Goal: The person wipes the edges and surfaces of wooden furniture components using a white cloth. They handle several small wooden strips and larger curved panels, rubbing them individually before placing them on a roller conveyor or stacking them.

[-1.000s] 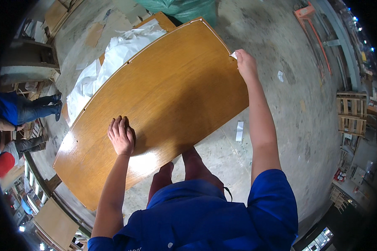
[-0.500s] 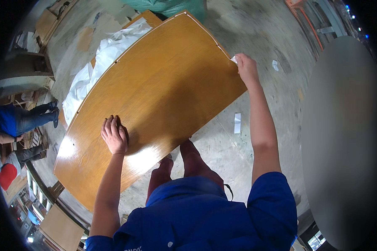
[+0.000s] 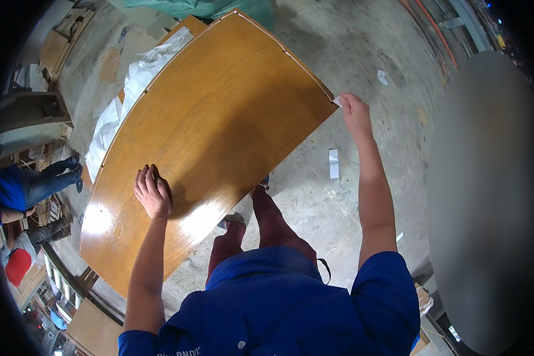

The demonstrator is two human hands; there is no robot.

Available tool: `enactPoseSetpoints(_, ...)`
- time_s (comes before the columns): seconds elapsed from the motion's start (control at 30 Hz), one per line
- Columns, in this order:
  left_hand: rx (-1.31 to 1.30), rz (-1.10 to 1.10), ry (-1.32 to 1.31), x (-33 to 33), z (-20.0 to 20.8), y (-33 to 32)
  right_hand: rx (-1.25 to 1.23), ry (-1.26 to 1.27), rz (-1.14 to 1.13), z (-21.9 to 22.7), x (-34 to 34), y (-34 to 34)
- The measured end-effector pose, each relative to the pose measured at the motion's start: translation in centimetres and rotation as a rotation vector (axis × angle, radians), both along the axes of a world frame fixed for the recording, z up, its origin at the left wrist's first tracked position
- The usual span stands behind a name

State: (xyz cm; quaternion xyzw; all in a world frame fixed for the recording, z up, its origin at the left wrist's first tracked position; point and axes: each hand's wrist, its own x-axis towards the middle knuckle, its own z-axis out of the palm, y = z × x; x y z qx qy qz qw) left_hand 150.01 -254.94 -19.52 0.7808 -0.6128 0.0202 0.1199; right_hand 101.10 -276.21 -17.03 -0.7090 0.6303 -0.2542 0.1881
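Observation:
A large glossy wooden panel (image 3: 231,107) with a curved far-left edge lies in front of me. My left hand (image 3: 153,193) rests on its left half, fingers stretched out. At the panel's right corner, my right hand (image 3: 356,115) pinches a small white scrap (image 3: 338,101) that looks like paper or cloth. The scrap meets the corner where a thin pale line (image 3: 285,51) along the right edge ends. Several small dark spots dot the curved edge.
White sheeting (image 3: 137,80) sticks out beyond the curved edge, and green fabric (image 3: 219,6) lies behind. Paper pieces (image 3: 334,164) are on the concrete floor. At far left are a person in blue (image 3: 9,184) and another in a red cap (image 3: 18,266). A grey blurred oval covers the right side.
My right hand has moved along the panel's right edge to its near corner, the white scrap still pinched. My left hand stays flat on the panel. The view has shifted slightly.

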Motion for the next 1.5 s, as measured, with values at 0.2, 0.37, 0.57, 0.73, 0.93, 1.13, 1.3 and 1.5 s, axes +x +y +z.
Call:
enactPoseSetpoints(0.2,-0.004,0.012,0.011,-0.3,0.6,0.2,-0.047,0.045,0.046,-0.1,0.8,0.2)
enactPoseSetpoints(0.37,-0.073,0.028,0.116,0.0,0.9,0.1,-0.012,0.149,0.112,0.0,0.7,0.9)
enactPoseSetpoints(0.57,-0.183,0.033,0.136,0.9,2.0,2.1,0.479,-0.455,0.241,3.4,11.2,6.8)
enactPoseSetpoints(0.73,-0.380,-0.021,0.486,-1.1,2.3,10.0,0.647,-0.698,0.624,1.2,24.8,16.1)
enactPoseSetpoints(0.93,-0.157,0.028,0.610,-5.7,0.7,36.2,0.860,-0.733,0.922,0.3,39.3,28.1)
enactPoseSetpoints(1.13,0.435,0.921,0.781,-12.3,-1.7,65.2,0.670,-0.601,1.080,-1.8,45.6,37.6)
enactPoseSetpoints(1.3,1.121,0.908,0.809,-18.0,-0.9,74.4,0.177,-0.363,1.246,-3.0,46.7,39.2)
enactPoseSetpoints(1.5,0.616,1.127,1.092,-20.3,-3.7,70.0,0.107,-0.277,1.286,-1.9,47.4,39.9)
